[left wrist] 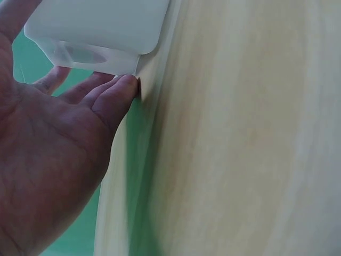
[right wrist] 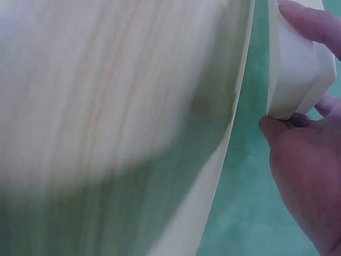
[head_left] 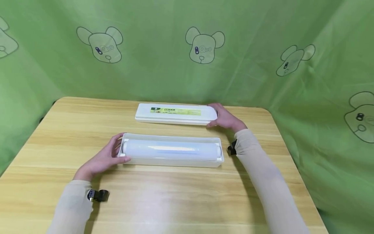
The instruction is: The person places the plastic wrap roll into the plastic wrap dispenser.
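Observation:
A long white plastic cling film box (head_left: 175, 162) stands lidless on the table, with a shiny roll of cling film (head_left: 175, 150) lying along its inside. My left hand (head_left: 102, 158) holds the box's left end, thumb at the near side and fingers round the far corner. In the left wrist view, the fingertips touch the end of the box (left wrist: 98, 29). Farther back is the white lid (head_left: 175, 118), bearing a green and yellow label. Its right end sits between the thumb and fingers of my right hand (head_left: 225, 117). The right wrist view shows this grip on the lid (right wrist: 295, 64) closely.
The wooden table (head_left: 163, 198) has rounded far corners. A green curtain (head_left: 157, 74) printed with bear heads hangs behind it and along both sides. The lid lies near the table's far edge. A small black camera is worn at each wrist.

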Demonstrator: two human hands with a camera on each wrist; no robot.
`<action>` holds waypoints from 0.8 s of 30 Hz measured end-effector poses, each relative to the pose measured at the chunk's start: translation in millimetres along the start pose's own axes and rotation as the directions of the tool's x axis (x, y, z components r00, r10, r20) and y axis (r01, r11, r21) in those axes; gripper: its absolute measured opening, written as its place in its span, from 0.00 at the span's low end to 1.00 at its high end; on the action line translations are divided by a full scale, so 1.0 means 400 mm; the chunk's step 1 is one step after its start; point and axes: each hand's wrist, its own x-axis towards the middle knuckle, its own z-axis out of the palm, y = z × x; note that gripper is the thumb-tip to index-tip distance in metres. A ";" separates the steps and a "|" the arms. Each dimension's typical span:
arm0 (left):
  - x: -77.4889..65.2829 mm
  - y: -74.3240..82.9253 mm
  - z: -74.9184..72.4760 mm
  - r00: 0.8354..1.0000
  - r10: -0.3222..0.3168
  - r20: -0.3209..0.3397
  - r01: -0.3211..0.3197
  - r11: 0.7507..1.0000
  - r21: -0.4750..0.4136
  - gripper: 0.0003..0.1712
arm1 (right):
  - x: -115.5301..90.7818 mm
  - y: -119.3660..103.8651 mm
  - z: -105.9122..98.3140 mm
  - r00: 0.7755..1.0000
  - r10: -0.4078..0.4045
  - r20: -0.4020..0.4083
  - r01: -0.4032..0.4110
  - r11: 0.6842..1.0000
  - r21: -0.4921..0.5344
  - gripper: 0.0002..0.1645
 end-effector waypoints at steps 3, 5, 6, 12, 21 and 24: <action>0.000 0.002 0.002 1.000 0.001 0.001 -0.001 1.000 -0.013 0.59 | -0.006 0.003 0.003 1.000 0.011 -0.015 -0.011 1.000 0.029 0.60; 0.000 0.003 0.004 1.000 -0.001 0.001 0.002 1.000 -0.020 0.59 | -0.011 0.004 0.004 0.999 0.023 -0.027 -0.021 0.999 0.041 0.60; -0.001 0.003 0.005 1.000 -0.002 0.003 0.002 1.000 -0.022 0.59 | -0.013 0.005 0.005 0.999 0.027 -0.032 -0.026 0.999 0.043 0.60; -0.004 0.004 0.007 1.000 -0.002 -0.004 0.002 1.000 -0.017 0.59 | -0.021 0.005 0.003 0.999 0.029 -0.043 -0.027 0.999 0.030 0.59; -0.008 0.014 0.005 1.000 0.007 -0.011 -0.007 1.000 -0.015 0.58 | -0.048 -0.013 -0.006 0.998 0.022 -0.052 -0.020 0.999 0.034 0.59; -0.008 0.016 0.006 1.000 0.009 -0.012 -0.009 1.000 -0.020 0.58 | -0.057 -0.013 -0.006 0.998 0.022 -0.052 -0.021 0.999 0.025 0.60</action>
